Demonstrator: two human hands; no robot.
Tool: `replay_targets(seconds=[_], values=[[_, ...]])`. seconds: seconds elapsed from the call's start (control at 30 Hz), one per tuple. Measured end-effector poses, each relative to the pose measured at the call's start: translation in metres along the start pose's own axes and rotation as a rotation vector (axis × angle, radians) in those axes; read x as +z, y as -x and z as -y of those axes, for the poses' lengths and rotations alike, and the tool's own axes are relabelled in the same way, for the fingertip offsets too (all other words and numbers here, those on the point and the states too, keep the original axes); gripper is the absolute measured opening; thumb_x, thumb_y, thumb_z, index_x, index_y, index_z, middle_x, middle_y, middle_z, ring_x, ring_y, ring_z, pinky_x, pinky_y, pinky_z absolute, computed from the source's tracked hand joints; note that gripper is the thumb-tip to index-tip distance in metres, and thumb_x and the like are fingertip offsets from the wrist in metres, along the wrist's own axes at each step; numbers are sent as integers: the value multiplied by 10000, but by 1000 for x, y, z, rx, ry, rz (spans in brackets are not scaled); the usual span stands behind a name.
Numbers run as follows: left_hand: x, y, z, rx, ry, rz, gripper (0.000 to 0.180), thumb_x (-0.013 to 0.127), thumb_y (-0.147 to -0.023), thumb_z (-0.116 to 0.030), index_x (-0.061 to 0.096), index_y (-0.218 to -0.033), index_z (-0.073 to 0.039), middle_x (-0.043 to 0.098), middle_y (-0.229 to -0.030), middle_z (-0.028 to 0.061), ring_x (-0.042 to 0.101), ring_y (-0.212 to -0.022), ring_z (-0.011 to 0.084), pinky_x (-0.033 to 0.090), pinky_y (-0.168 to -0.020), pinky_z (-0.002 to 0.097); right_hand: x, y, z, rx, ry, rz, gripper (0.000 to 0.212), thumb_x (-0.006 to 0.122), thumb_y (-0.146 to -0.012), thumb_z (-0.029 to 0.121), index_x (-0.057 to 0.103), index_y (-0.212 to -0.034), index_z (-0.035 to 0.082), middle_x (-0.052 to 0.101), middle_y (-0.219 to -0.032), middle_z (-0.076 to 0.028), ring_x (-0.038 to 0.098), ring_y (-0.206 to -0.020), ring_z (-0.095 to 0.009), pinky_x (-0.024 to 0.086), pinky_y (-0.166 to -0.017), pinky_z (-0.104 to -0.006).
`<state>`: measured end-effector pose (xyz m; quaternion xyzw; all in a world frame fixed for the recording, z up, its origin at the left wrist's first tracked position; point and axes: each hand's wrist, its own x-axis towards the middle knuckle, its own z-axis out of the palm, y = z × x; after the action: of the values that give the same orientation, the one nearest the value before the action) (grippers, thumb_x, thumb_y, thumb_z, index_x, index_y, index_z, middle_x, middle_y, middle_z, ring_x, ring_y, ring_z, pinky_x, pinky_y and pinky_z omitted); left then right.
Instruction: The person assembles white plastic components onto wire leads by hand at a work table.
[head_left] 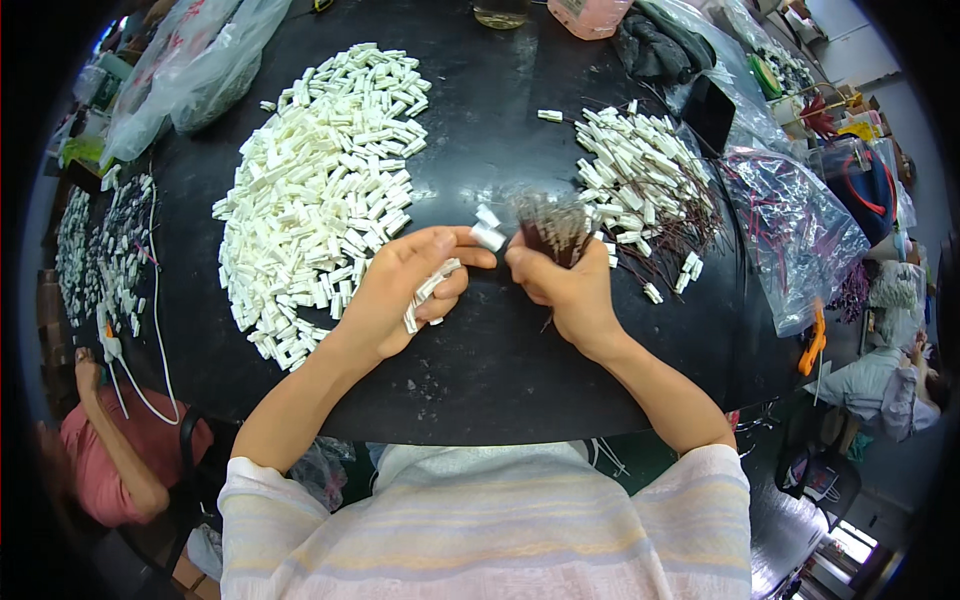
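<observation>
My left hand is curled around several small white plastic connector housings lying in its palm. Just beyond its fingertips is a white housing, slightly blurred; I cannot tell which hand grips it. A second white piece shows right behind it. My right hand grips a bundle of thin dark brown wires, whose tips are smeared by motion. To the left spreads a large heap of loose white housings. On the right lies a smaller pile of white housings with brown wires attached.
A clear plastic bag and a dark phone-like slab lie right of the smaller pile. An orange-handled tool rests at the right edge. Another plastic bag is far left. A person in a pink top sits at left.
</observation>
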<state>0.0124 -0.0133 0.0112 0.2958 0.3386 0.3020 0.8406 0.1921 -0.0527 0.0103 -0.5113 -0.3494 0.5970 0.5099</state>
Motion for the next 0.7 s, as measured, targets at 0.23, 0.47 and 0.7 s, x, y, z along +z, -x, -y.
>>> replay_targets(seconds=[0.23,0.47,0.7], values=[[-10,3,-6,-187,688,97,374,375,-716,-10,429,-1045,159,434,-1044,300,405,-675,166,366,-462,211,0,-1,2,30,-226,8,111,507,-801,56,524,-838,-46,516,-620,-58,312,-395,-28,211,-357,-171],[-14,1,-7,-134,576,18,352,404,-744,27,409,-1072,156,479,-1011,270,452,-701,162,394,-522,214,8,-6,-5,-15,-192,-24,105,505,-831,71,533,-848,-29,512,-626,-38,329,-418,-27,225,-375,-174],[-12,-20,4,-90,233,211,398,479,-806,-59,377,-1166,75,516,-996,188,453,-643,104,376,-456,186,-11,-5,0,-91,216,-60,189,562,-786,222,563,-763,34,548,-611,-7,469,-507,-55,374,-447,-212]])
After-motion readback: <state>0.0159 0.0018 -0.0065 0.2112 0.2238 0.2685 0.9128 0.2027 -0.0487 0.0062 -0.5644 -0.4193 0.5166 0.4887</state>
